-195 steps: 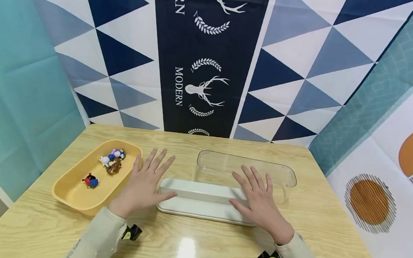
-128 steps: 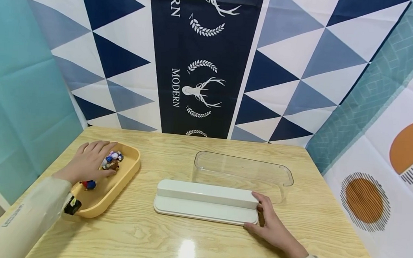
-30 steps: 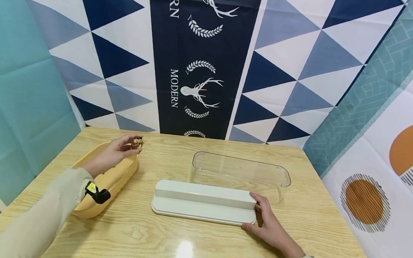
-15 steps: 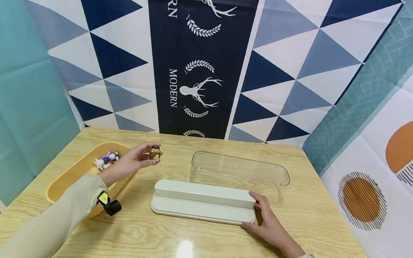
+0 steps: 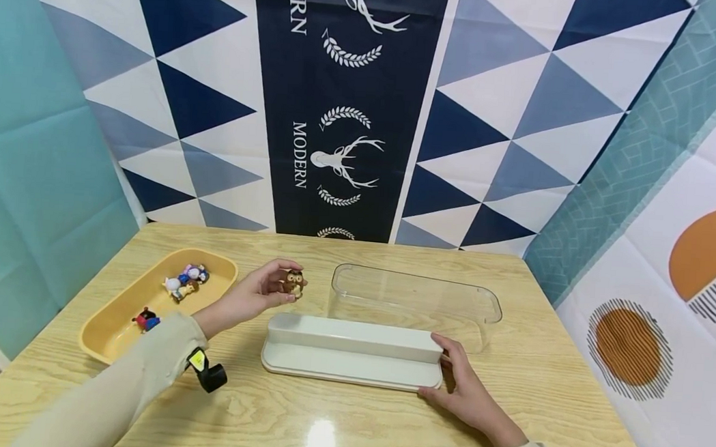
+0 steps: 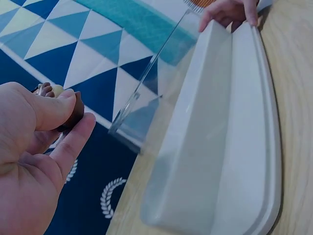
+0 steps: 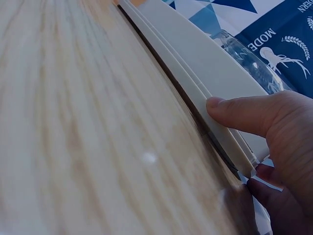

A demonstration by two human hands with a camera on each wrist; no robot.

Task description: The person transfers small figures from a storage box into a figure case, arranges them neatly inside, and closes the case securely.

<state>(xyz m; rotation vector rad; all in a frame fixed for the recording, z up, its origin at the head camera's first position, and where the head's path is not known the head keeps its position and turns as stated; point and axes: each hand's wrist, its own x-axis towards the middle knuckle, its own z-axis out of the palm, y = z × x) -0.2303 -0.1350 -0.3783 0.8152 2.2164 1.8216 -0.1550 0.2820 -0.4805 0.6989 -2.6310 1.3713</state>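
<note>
Brown owl figurine (image 5: 295, 284) in its pinch, the left hand (image 5: 253, 298) hangs above the desk (image 5: 259, 422) near one end of the white stepped base (image 5: 349, 365); the right hand (image 5: 466, 393) grips the other end. Carrying seems in hand; the next move likely calls for steady, upright placing.

Figurines (image 5: 173, 285) in the tray (image 5: 134, 302), left of the base (image 5: 352, 361); container (image 5: 415, 292) behind the base.

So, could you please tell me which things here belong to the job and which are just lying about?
Likely job:
owl figurine, held by left hand
white stepped base, gripped by right hand
yellow tub, other figurines inside

Likely just lying about:
clear case, unheld, perhaps a cover
patterned wall cloth
</note>
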